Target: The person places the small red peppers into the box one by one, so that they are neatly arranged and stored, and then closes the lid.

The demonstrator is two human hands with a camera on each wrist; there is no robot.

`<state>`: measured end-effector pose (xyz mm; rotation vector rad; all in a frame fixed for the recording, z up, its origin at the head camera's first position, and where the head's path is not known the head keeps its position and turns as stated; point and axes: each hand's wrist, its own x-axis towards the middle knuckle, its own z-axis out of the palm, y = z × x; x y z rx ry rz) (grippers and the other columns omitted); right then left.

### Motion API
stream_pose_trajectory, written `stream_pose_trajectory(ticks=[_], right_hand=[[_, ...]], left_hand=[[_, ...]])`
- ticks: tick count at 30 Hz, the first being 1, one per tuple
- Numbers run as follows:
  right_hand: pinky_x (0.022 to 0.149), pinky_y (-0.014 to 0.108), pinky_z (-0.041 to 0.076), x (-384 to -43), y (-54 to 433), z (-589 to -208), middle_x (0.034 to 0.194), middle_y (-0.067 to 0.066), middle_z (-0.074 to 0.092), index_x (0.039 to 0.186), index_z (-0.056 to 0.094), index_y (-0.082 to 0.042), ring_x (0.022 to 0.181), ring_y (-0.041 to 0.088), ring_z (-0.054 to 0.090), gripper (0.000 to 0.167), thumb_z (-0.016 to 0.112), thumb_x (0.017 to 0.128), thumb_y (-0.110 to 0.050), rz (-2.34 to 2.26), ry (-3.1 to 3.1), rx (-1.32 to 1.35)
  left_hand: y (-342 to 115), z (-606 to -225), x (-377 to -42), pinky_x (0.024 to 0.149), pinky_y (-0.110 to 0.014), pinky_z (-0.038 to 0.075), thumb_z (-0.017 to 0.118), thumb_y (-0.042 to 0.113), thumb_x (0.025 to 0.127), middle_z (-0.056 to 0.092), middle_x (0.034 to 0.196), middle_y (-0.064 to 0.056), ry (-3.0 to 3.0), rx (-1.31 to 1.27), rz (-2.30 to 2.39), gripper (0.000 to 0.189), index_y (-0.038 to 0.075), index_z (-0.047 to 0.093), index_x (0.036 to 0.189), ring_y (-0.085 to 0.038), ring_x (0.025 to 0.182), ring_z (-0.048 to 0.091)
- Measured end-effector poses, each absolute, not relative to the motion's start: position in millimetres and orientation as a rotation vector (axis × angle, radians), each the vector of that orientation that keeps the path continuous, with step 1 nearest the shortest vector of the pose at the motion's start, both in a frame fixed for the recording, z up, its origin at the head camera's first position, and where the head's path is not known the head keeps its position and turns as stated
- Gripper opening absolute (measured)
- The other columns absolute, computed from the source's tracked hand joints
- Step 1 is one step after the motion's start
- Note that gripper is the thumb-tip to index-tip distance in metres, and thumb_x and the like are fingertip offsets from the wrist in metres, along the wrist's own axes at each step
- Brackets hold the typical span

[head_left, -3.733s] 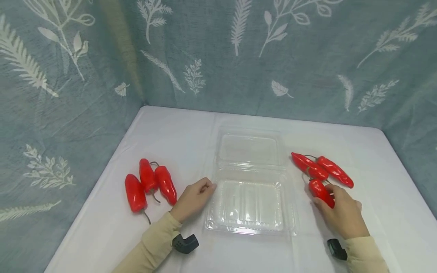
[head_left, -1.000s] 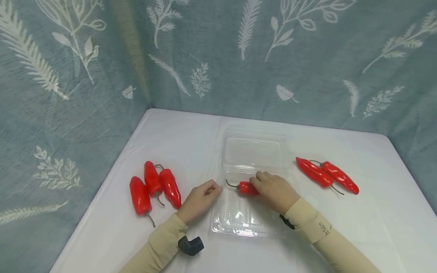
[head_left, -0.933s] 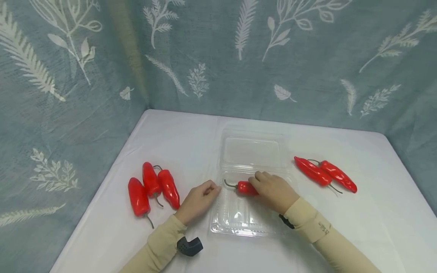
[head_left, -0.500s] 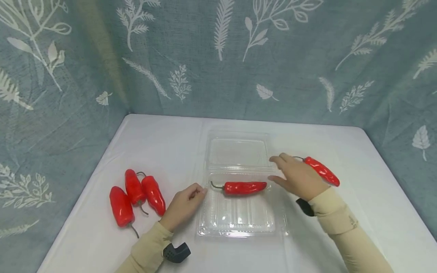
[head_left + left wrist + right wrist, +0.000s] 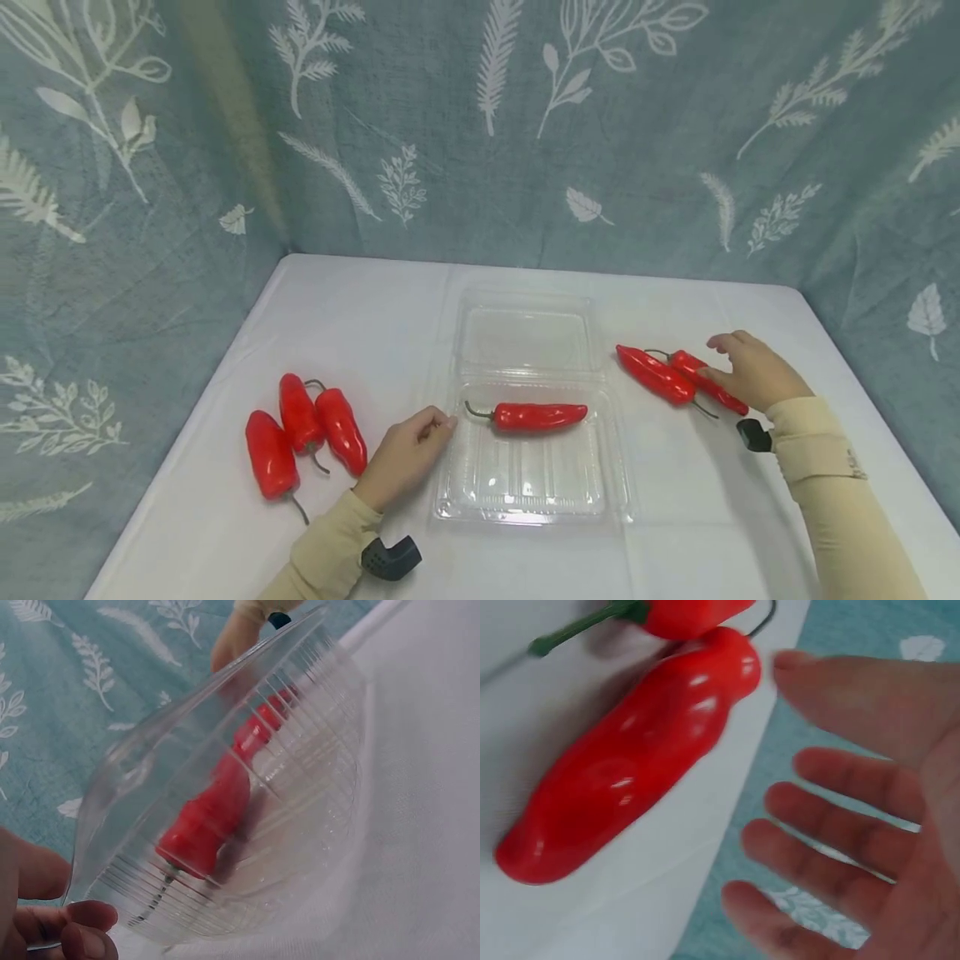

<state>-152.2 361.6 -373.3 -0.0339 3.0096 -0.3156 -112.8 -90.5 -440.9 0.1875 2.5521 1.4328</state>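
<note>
A clear plastic clamshell container [image 5: 517,487] lies with its lid laid back, and one red chili pepper [image 5: 540,418] rests crosswise in its base, stem to the left. My left hand [image 5: 403,457] pinches the container's left rim between thumb and curled fingers, as the left wrist view shows. Over on the right, my right hand [image 5: 763,372] hovers by a red pepper [image 5: 630,765], thumb and fingers spread and apart from it. Another red pepper [image 5: 654,375] lies just left of that one, its green stem [image 5: 574,631] visible in the right wrist view.
Three more red peppers [image 5: 298,417] lie grouped on the white table [image 5: 360,308] at the left. A blue-green curtain [image 5: 480,167] with white leaf prints hangs behind the table and at its sides.
My right hand brought a pepper from the right group into the container, let go of it and moved back right to the remaining two. My left hand stays at the container's edge.
</note>
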Motion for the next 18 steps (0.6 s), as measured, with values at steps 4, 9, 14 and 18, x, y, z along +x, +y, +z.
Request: stream_pose_trajectory(ticks=[4,9,14,18], right_hand=[[0.083,0.056,0.05,-154.0,367.1,-382.3,0.12,0.033,0.051,0.131,0.046,0.009,0.106,0.046,0.052,0.064,0.073,0.083,-0.024,-0.304,2.932,-0.012],[0.082,0.055,0.051,-154.6,368.4,-390.5,0.12,0.032,0.051,0.13,0.046,0.008,0.106,0.046,0.051,0.065,0.074,0.082,-0.025,-0.321,2.891,0.017],[0.086,0.058,0.048,-157.7,368.9,-394.6,0.12,0.033,0.051,0.128,0.048,0.008,0.107,0.046,0.051,0.061,0.073,0.082,-0.023,-0.309,2.889,0.009],[0.086,0.059,0.047,-159.9,367.2,-396.8,0.118,0.032,0.053,0.127,0.05,0.009,0.104,0.045,0.054,0.058,0.073,0.082,-0.02,-0.302,2.895,-0.017]], left_hand=[[-90.7,-441.5,-112.3,0.058,-0.024,0.037,0.056,0.028,0.096,0.049,0.064,0.002,2.541,0.18,1.439,0.016,0.014,0.062,0.09,-0.013,0.063,0.045],[-90.5,-441.5,-110.2,0.057,-0.024,0.035,0.056,0.029,0.096,0.047,0.062,0.001,2.533,0.17,1.439,0.017,0.014,0.061,0.089,-0.013,0.061,0.043],[-90.3,-440.5,-110.5,0.056,-0.024,0.033,0.057,0.029,0.096,0.045,0.06,0.002,2.539,0.18,1.443,0.016,0.016,0.06,0.088,-0.012,0.06,0.042],[-91.1,-438.9,-110.9,0.055,-0.023,0.032,0.057,0.029,0.095,0.043,0.059,0.002,2.54,0.178,1.454,0.016,0.016,0.059,0.085,-0.012,0.058,0.04]])
